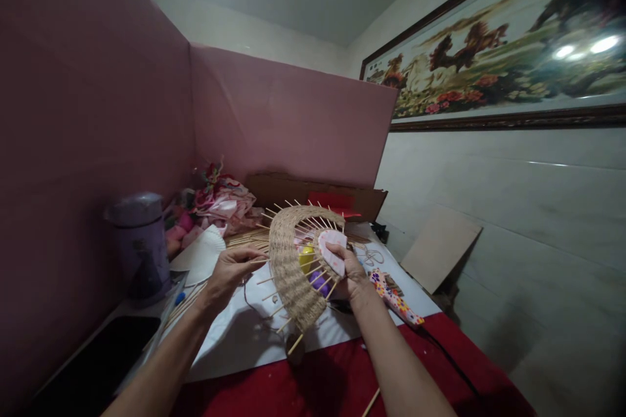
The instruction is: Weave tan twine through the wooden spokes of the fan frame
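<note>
A fan-shaped piece of woven straw-coloured cord point(286, 257) is held up over the table, with thin wooden sticks radiating through it and poking out past its outer edge. My right hand point(349, 270) grips its pale pink, half-round centre point(331, 247), thumb on the face and fingers hidden behind. At the outer left edge, my left hand point(237, 268) is closed in a pinch at the end of one stick. Through the gaps between the sticks, a yellow object point(306, 259) and a purple object point(320, 283) show behind.
A purple lidded container point(141, 247) and a dark flat object point(98, 361) are at left. Pink fabric point(227, 199) is heaped behind, near a white scalloped piece point(203, 254). A flower-patterned tool point(395, 296) with a black cord lies right. White sheeting point(229, 355) covers red cloth point(469, 352).
</note>
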`<move>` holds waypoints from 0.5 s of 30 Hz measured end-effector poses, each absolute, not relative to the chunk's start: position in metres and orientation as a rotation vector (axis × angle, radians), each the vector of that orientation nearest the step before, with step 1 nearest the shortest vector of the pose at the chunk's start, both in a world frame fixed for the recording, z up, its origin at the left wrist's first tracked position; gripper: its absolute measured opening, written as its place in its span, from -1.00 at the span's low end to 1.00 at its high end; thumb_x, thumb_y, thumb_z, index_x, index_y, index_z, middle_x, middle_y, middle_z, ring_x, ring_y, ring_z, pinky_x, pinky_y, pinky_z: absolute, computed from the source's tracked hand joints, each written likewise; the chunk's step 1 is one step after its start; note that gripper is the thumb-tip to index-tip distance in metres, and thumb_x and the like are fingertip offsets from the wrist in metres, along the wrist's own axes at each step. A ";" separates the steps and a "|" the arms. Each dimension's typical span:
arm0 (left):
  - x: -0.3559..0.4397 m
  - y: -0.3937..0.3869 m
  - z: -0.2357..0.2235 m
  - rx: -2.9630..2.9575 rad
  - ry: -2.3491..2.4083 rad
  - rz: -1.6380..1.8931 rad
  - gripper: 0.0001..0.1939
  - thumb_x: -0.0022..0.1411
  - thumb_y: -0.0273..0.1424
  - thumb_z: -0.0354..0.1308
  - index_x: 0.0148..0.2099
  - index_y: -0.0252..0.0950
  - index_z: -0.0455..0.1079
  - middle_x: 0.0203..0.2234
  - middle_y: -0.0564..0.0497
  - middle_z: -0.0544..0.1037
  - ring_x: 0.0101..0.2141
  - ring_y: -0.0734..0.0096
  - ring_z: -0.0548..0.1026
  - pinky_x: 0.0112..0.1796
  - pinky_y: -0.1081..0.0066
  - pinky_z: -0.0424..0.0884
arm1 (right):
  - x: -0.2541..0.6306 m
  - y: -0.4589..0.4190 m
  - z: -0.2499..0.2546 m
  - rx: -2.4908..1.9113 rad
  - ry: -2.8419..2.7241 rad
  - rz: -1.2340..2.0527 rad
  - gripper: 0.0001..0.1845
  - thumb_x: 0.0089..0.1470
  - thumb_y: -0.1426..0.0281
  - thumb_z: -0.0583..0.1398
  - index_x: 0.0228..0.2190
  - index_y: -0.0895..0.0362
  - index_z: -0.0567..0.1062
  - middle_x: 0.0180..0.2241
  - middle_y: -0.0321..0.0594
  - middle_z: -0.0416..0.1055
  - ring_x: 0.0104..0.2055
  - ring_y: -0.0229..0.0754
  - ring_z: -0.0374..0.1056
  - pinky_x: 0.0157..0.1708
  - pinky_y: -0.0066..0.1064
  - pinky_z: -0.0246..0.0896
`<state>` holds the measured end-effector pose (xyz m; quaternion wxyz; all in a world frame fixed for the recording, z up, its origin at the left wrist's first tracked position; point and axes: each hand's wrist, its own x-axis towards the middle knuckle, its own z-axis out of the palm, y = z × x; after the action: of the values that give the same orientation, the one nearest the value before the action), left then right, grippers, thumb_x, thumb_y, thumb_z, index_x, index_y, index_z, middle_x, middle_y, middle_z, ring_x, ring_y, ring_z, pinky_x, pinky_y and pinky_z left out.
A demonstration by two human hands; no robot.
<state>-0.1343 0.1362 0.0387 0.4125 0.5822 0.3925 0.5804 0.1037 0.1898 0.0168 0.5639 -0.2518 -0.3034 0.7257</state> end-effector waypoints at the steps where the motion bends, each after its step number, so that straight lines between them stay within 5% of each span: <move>1: -0.133 0.136 0.039 1.471 1.002 1.470 -0.85 -0.14 -0.34 0.29 -0.51 -0.34 0.51 -0.61 0.04 0.42 -0.61 0.58 0.26 -0.62 0.53 0.11 | 0.103 0.189 0.017 -0.589 -0.711 1.709 -0.68 0.11 0.31 0.10 -0.10 0.19 0.33 -0.12 -0.14 0.33 -0.19 -0.18 0.33 -0.24 -0.23 0.31; 15: -0.131 0.138 0.041 1.584 1.140 1.606 -0.85 -0.18 -0.33 0.26 -0.55 -0.33 0.48 -0.62 0.02 0.44 -0.52 0.42 0.35 -0.50 0.45 0.24 | 0.105 0.185 0.021 -0.603 -0.716 1.693 -0.65 0.11 0.30 0.11 -0.08 0.18 0.31 -0.08 -0.13 0.30 -0.13 -0.13 0.31 -0.19 -0.18 0.28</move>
<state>-0.1311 0.1384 0.0415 0.3020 0.5974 0.4300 0.6058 0.1052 0.1848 0.0205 0.5674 -0.2567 -0.3048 0.7206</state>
